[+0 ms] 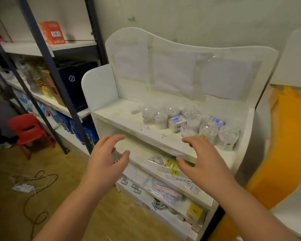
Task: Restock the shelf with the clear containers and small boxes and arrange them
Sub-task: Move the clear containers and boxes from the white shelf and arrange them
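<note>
On top white shelf (pixel 122 119), clear plastic cotton-bud containers (pixel 208 130) & small blue-white boxes (pixel 177 122) were judged light, slippery; best gripped round sides. Left hand (pixel 105 161), right hand (pixel 205 159) were spread, nothing held.

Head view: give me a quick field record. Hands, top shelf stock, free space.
left hand: open, holds nothing, in front of the shelf edge
right hand: open, holds nothing
top shelf: white
clear containers: clustered centre to right
small boxes: among the containers
free space: left part of the shelf
image: blurred, exact counts unclear
</note>
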A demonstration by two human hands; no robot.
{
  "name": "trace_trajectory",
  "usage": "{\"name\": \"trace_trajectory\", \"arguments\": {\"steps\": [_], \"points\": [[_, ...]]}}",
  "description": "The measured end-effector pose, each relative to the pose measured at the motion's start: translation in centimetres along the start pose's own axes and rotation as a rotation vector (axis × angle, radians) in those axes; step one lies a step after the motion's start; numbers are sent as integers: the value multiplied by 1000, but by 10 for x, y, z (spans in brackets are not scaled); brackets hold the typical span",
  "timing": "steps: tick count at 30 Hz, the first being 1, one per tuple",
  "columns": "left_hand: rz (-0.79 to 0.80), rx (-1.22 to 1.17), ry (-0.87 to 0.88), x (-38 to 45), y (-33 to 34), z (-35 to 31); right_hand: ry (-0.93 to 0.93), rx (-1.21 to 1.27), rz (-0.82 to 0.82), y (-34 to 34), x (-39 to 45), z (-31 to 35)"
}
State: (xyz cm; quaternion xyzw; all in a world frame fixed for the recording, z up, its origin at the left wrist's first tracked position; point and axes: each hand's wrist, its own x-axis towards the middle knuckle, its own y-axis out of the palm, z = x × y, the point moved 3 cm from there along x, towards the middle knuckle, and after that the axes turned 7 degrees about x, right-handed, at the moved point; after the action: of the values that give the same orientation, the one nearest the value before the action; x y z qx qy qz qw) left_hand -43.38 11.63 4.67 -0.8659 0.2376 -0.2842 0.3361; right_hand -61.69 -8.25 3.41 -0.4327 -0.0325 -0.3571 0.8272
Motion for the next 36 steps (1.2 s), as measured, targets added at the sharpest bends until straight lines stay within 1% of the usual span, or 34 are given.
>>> {"name": "trace_trajectory", "arguments": {"steps": [5, 9, 13, 16, 19, 26, 31, 36], "points": [[10, 28, 6, 71, 10, 18, -4, 33, -32, 30, 78, -9], [2, 32, 29, 123, 19, 29, 20, 20, -18, 53, 134, -20], [67, 35, 53, 161, 36, 46, 87, -23, -21, 66, 173, -33], [110, 41, 70, 193, 51, 58, 138, -46, 6, 75, 191, -42], [135, -2, 99, 231, 70, 69, 147, -90, 20, 86, 210, -49], [267, -20, 255, 294, 126, 89, 224, -215, 78, 117, 230, -51], [371, -57, 376, 317, 159, 99, 301, -287, 8, 136, 241, -57], [465, -40, 489, 321, 174, 103, 360, -330, -76, 148, 245, -54]]}}
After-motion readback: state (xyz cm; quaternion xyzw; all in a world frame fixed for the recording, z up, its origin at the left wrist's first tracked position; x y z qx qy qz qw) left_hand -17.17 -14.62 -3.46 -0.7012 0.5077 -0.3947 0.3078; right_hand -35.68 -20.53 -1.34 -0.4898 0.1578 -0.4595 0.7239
